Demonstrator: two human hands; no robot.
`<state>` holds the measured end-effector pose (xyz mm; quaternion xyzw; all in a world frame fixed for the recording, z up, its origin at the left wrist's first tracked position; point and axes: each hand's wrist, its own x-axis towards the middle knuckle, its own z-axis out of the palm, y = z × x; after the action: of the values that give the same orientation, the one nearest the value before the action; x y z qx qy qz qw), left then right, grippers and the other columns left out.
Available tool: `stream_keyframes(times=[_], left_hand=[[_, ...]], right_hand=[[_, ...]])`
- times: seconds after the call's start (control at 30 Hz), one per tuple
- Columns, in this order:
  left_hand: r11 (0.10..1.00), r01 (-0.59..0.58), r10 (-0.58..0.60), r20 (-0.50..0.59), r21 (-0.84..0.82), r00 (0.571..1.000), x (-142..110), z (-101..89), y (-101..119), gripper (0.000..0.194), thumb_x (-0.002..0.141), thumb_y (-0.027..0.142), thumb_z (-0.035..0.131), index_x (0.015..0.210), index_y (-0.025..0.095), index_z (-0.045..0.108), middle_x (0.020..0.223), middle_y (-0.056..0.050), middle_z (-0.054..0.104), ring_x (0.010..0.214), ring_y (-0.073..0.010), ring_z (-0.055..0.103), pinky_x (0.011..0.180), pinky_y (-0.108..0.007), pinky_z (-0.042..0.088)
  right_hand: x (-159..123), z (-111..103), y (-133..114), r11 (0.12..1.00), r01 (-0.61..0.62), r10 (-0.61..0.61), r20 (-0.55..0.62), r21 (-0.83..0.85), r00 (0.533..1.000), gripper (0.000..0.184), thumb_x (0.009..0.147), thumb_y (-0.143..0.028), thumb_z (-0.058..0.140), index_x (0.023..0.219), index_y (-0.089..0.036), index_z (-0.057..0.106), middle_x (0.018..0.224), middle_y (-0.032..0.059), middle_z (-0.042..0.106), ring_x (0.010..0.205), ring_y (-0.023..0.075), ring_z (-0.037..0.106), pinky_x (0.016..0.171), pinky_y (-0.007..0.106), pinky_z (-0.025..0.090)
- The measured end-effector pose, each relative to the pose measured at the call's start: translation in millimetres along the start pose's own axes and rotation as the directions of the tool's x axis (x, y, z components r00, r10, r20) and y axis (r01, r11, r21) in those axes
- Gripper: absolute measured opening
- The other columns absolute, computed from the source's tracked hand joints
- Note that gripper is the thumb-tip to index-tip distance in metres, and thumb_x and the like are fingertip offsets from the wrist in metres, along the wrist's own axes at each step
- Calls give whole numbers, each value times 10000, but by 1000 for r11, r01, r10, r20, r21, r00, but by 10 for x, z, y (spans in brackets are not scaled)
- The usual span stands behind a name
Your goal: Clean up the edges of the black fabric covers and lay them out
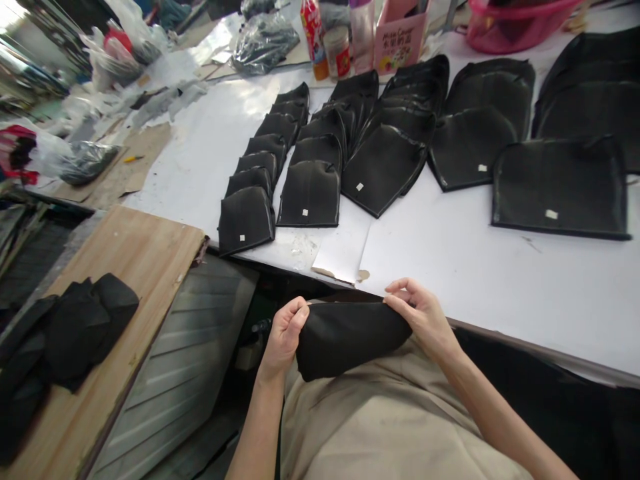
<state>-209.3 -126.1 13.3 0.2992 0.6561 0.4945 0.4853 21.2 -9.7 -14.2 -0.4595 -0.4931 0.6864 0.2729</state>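
Note:
A black fabric or leather-like piece (353, 340) is stretched between my hands, over my lap and just below the table's front edge. My left hand (287, 333) pinches its left upper corner between thumb and fingers. At the right upper corner, my right hand (417, 313) grips with thumb and fingertips. The upper edge runs nearly straight from hand to hand; what is behind the piece is hidden. Beyond, on the white table (440, 260), lie overlapping rows of similar black pieces (310, 193), several with a small pale sticker near the lower edge.
On the left, a wooden board (165, 247) carries more black pieces (80, 327). Behind the rows stand a red bottle (313, 40), a jar (337, 52), a pink box (400, 37) and a pink basin (515, 30). Plastic bags (265, 43) and a yellow tool (133, 159) lie farther left.

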Motion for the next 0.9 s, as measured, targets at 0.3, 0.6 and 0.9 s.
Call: stream_keyframes(times=[0.3,0.6,0.9], left_hand=[[976,42,-70,-126,-213,990,-51,103,13,408,890,427,565,657,197,322,593,58,301,527,-87,252,499,-206,270],[914,62,-83,-37,-400,996,-79,57,-94,389,866,472,661,705,173,471,625,41,468,559,-81,429,528,-189,372],[883,-25,-125,-286,-469,950,-86,8,-198,420,792,523,725,990,154,706,894,-88,757,863,-268,714,750,-363,561]], right_hand=[[43,148,58,994,-64,72,-101,88,992,519,838,-643,594,608,-207,432,539,-41,388,510,110,337,479,250,278],[133,79,-54,937,-263,265,21,231,964,511,731,-656,708,645,-179,547,545,-22,541,485,111,434,470,234,322],[209,191,-195,998,-18,12,92,66,996,575,889,-719,450,715,-195,612,609,33,609,538,175,542,512,290,436]])
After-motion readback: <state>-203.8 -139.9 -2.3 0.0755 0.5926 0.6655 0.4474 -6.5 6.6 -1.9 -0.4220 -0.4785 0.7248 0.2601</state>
